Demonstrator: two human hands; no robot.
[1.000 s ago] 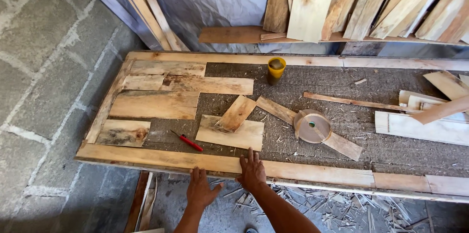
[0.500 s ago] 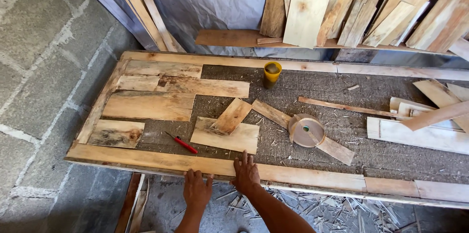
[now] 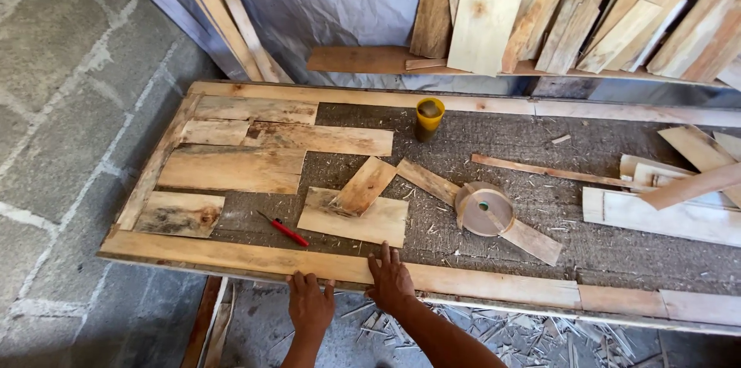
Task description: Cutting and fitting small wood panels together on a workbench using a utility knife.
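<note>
1. Long pale wooden edge plank [image 3: 255, 258]: lies along the near table edge. Both hands have shifted slightly left along it.
2. Left hand [image 3: 310, 304] and right hand [image 3: 390, 281]: fingers spread, flat on plank, apparently gripping nothing.
3. Red pencil [image 3: 283, 229] and flat tan wooden board [image 3: 355, 217]: just beyond.

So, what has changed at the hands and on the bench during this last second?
Very little. The left hand and right hand still lie flat on the long front plank, holding nothing. Only the camera view shifted slightly. The red pencil, yellow cup and tape roll stayed put.
</note>
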